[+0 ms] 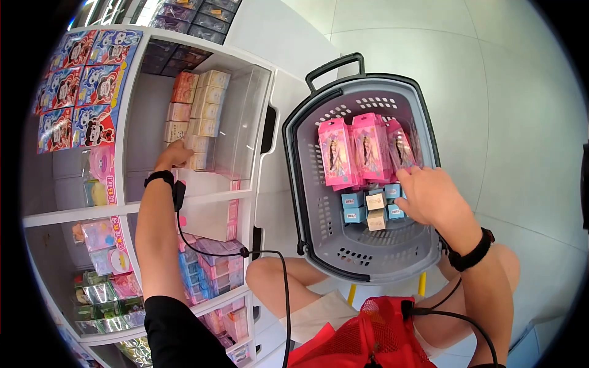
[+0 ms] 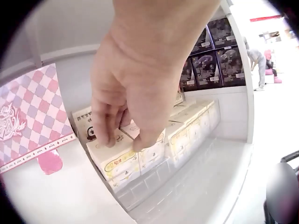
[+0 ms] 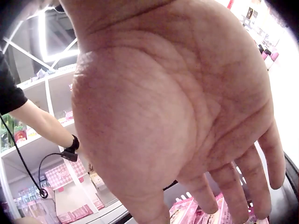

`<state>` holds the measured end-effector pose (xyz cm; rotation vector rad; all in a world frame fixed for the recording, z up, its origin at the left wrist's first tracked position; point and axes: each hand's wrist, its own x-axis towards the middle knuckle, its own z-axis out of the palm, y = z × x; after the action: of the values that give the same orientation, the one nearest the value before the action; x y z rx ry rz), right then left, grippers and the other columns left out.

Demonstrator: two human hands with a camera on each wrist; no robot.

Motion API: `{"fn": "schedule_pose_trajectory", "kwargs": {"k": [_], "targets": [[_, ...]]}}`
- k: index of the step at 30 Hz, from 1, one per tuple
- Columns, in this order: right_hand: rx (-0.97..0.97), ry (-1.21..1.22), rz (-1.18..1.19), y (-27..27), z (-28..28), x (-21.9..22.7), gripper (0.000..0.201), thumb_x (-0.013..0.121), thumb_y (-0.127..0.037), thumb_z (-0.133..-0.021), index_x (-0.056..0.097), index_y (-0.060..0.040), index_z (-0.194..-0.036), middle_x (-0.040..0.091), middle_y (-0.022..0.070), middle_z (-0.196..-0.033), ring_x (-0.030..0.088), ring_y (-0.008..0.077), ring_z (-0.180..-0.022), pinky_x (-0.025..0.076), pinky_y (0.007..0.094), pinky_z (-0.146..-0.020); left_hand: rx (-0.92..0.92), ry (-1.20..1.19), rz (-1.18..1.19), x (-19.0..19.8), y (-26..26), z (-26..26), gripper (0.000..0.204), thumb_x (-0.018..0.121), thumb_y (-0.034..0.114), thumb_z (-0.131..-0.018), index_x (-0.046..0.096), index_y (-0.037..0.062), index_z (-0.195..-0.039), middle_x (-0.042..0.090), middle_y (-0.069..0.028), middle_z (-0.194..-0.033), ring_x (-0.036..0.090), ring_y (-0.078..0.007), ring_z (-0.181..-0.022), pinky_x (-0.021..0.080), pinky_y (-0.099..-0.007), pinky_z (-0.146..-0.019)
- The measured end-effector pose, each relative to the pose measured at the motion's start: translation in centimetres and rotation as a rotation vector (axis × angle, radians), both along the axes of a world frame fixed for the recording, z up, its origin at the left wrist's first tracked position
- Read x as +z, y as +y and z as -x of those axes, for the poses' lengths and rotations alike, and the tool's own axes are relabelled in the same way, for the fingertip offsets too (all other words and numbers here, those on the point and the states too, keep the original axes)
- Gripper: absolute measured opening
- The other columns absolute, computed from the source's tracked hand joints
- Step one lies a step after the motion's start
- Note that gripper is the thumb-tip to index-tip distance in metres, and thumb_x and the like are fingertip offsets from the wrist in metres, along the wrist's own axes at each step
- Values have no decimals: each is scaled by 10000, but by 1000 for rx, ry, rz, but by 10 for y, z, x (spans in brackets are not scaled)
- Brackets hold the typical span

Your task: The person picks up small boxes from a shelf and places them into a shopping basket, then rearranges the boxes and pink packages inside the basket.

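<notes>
In the shelf compartment, my left hand is at the near end of a row of small cream boxes. The left wrist view shows its bent fingers and thumb on the top edges of a cream box with yellow print. My right hand reaches over the right side of a grey plastic basket, its fingers extended and palm empty in the right wrist view. Below its fingertips lie pink doll-picture boxes, and beside them several small blue boxes and cream cartons.
A clear plastic panel fronts the compartment. Orange and pink boxes stand behind the cream row. Other compartments hold packaged toys and blue-red packs. The basket has a black handle. A cable hangs from the left wrist.
</notes>
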<state>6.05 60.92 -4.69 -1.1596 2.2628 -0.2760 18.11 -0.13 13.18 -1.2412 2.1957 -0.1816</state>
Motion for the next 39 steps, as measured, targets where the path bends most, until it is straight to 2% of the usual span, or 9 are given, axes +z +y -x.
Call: {"fn": "schedule_pose_trajectory", "kwargs": {"k": [5,8,14,20,22,28,31,34,39], "targets": [[1,-13,7,3,-3,-3,403,659,-373,-947,613,-52,-1186,709,144,-1088,694,317,-1051,525,458,-904,-124,174,126,5,-7,-6,341,719,243,-833,649,-85,-897,694,-197,-825,708,-256,-673,598,-402,-621],[8,-15,-19,3,-3,-2,400,651,-368,-946,613,-48,-1184,712,143,-1085,696,319,-1047,525,458,-907,-65,58,112,16,-12,2,551,759,306,-826,632,-116,-1158,704,-269,-1109,743,-367,-881,610,-458,-715],[1,-20,1,1,-3,0,360,630,-307,-935,623,-39,-1175,721,142,-1055,707,320,-1019,528,461,-903,-372,-157,325,46,5,17,621,788,410,-769,688,-69,-1152,686,-276,-1202,688,-433,-1057,546,-452,-957],[4,-14,7,-6,-3,7,333,640,-296,-926,670,-46,-1143,735,149,-1068,717,324,-1022,548,449,-899,-537,4,468,72,71,35,551,795,418,-741,736,-63,-1003,719,-293,-1056,714,-409,-1006,560,-472,-880],[-14,-36,-20,-5,-1,15,349,649,-306,-923,673,-47,-1156,736,153,-1080,715,328,-1030,552,442,-900,-454,38,294,76,108,54,545,798,380,-724,727,-72,-1020,730,-286,-1010,725,-409,-958,573,-445,-824],[-150,54,514,-5,8,0,740,778,-258,-808,465,-40,-1443,612,229,-1219,619,382,-1147,531,477,-952,-757,465,-197,9,264,49,483,834,284,-702,709,-66,-1012,748,-200,-891,737,-262,-790,572,-370,-747],[-197,110,715,-8,2,0,868,804,-231,-771,397,-52,-1516,574,224,-1304,550,386,-1257,488,464,-1033,-758,370,-389,-34,361,44,463,830,289,-688,711,-39,-993,736,-210,-881,734,-315,-793,574,-392,-741],[-25,-197,552,2,5,7,846,803,-219,-762,418,-48,-1496,576,213,-1325,564,388,-1252,491,453,-1032,-846,360,-631,-89,404,31,437,812,256,-657,704,-42,-958,718,-242,-868,721,-390,-815,576,-435,-736],[41,-256,257,2,-3,4,499,802,-153,-726,631,-12,-1173,683,201,-1092,678,374,-1048,554,446,-896,-775,445,-791,-152,437,22,461,814,203,-641,692,-50,-1007,714,-223,-860,715,-355,-779,569,-409,-733]]}}
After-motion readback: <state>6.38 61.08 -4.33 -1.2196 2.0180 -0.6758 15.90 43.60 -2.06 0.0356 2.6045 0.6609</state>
